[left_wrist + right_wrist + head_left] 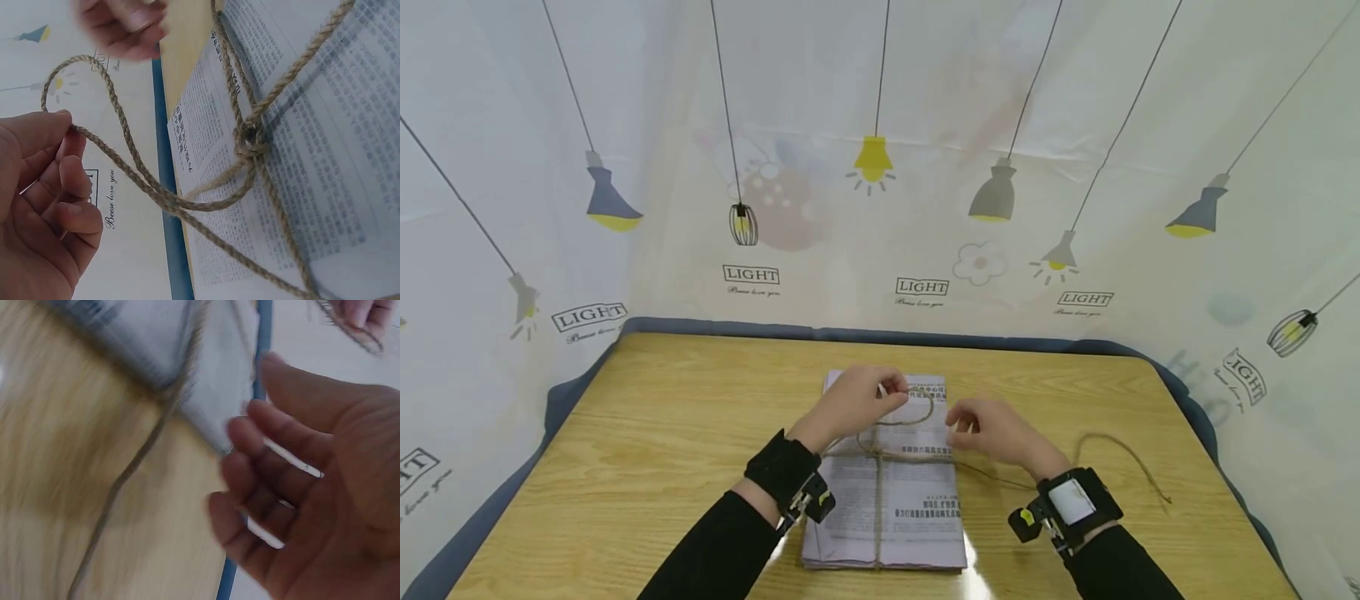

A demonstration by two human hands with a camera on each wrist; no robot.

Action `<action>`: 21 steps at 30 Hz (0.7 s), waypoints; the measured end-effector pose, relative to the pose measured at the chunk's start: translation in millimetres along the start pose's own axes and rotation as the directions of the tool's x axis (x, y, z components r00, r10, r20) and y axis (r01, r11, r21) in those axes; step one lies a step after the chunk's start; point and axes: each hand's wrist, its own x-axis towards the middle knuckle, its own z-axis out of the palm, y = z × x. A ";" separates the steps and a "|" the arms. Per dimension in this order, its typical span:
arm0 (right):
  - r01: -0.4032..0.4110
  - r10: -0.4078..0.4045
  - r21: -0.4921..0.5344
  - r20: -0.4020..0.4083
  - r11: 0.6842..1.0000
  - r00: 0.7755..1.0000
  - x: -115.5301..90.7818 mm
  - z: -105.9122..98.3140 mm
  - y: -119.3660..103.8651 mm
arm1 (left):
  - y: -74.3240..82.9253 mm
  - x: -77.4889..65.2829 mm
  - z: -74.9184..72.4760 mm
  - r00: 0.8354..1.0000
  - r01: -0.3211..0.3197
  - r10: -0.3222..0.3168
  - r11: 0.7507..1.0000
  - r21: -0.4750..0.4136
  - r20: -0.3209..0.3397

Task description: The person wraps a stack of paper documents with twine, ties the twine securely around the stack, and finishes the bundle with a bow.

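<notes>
A stack of newspapers point(917, 508) lies on the table, bound crosswise with brown twine point(878, 500). Where the strands cross, a knot point(251, 145) shows in the left wrist view. My left hand point(859, 402) is over the far part of the stack, pinching the twine between thumb and forefinger; a raised loop point(103, 69) curves away from that pinch. Beside the stack's right edge is my right hand point(992, 429), fingers loosely bent and apart. In the right wrist view, nothing lies between the right hand's fingers point(240, 465).
A loose twine end point(1123, 442) trails over the wooden table point(662, 442) to the right, passing under the right wrist. Behind the table hangs a pale curtain point(820, 100) printed with lamps. Each wrist carries a strapped camera.
</notes>
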 end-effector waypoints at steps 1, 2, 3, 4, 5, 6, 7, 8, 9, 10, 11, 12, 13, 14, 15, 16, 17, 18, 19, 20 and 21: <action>-0.038 0.039 -0.021 0.060 0.999 0.997 -5.1 -0.1 4.4 | -0.8 -0.1 0.5 1.000 0.004 -0.004 1.000 -0.009 -0.007; -0.079 0.083 -0.039 0.115 0.996 0.990 -10.3 -0.1 8.1 | -1.5 -0.2 1.0 1.000 0.008 -0.009 1.000 -0.017 -0.015; -0.113 0.123 -0.066 0.160 0.991 0.979 -15.3 0.3 11.5 | -2.4 -0.2 1.4 1.000 0.013 -0.013 1.000 -0.023 -0.020; -0.134 0.149 -0.091 0.194 0.987 0.970 -19.7 0.5 14.5 | -3.3 -0.2 1.8 1.000 0.016 -0.017 0.999 -0.030 -0.023; -0.145 0.166 -0.111 0.216 0.983 0.962 -23.7 1.0 17.7 | -4.2 -0.3 2.1 0.999 0.020 -0.021 0.999 -0.038 -0.026; -0.154 0.180 -0.127 0.228 0.980 0.957 -27.4 1.3 20.8 | -4.8 -0.2 2.5 0.999 0.022 -0.023 0.999 -0.046 -0.028; -0.156 0.185 -0.137 0.228 0.978 0.956 -30.1 1.1 23.8 | -5.5 -0.1 2.6 0.999 0.021 -0.022 0.998 -0.052 -0.030; -0.158 0.188 -0.146 0.224 0.977 0.956 -32.1 0.4 26.6 | -5.5 -0.1 2.5 0.999 0.024 -0.026 0.998 -0.059 -0.033; -0.150 0.180 -0.147 0.220 0.978 0.959 -33.5 -0.9 30.2 | -5.4 0.0 2.5 0.999 0.026 -0.028 0.998 -0.065 -0.034; -0.140 0.168 -0.138 0.218 0.980 0.961 -34.2 -3.1 34.0 | -5.1 0.0 2.5 0.999 0.025 -0.028 0.997 -0.071 -0.035; -0.137 0.162 -0.125 0.213 0.983 0.963 -34.4 -5.8 37.8 | -4.7 0.0 2.4 0.999 0.025 -0.028 0.997 -0.075 -0.037; -0.141 0.159 -0.101 0.210 0.985 0.965 -34.1 -9.3 41.4 | -4.2 0.0 2.4 0.999 0.024 -0.027 0.997 -0.077 -0.039; -0.150 0.160 -0.065 0.213 0.987 0.964 -33.5 -13.4 44.7 | -3.7 0.0 2.4 0.999 0.023 -0.026 0.997 -0.080 -0.040; -0.154 0.155 -0.024 0.218 0.988 0.963 -32.7 -18.2 47.6 | -3.3 0.1 2.5 0.999 0.024 -0.027 0.996 -0.084 -0.039; -0.158 0.150 0.020 0.223 0.987 0.963 -31.7 -22.8 50.4 | -2.7 0.0 2.4 0.999 0.023 -0.026 0.996 -0.089 -0.037; -0.172 0.151 0.072 0.229 0.983 0.962 -30.5 -27.2 52.5 | -2.3 -0.2 2.4 0.999 0.024 -0.027 0.995 -0.094 -0.036; -0.188 0.156 0.121 0.233 0.975 0.960 -29.1 -31.2 54.3 | -1.7 -0.4 2.4 0.999 0.023 -0.026 0.995 -0.098 -0.034; -0.201 0.159 0.166 0.234 0.965 0.959 -27.4 -35.0 55.5 | -1.3 -0.6 2.5 0.999 0.023 -0.026 0.994 -0.104 -0.031; -0.209 0.162 0.198 0.229 0.958 0.960 -25.6 -38.2 56.0 | -0.7 -0.7 2.6 0.999 0.022 -0.026 0.994 -0.111 -0.027; -0.213 0.168 0.213 0.212 0.954 0.963 -23.2 -40.4 55.7 | -0.3 -0.8 2.8 0.999 0.022 -0.025 0.993 -0.118 -0.024; -0.223 0.183 0.215 0.190 0.951 0.965 -20.4 -41.8 55.2 | 0.2 -0.8 2.9 0.999 0.022 -0.025 0.993 -0.120 -0.021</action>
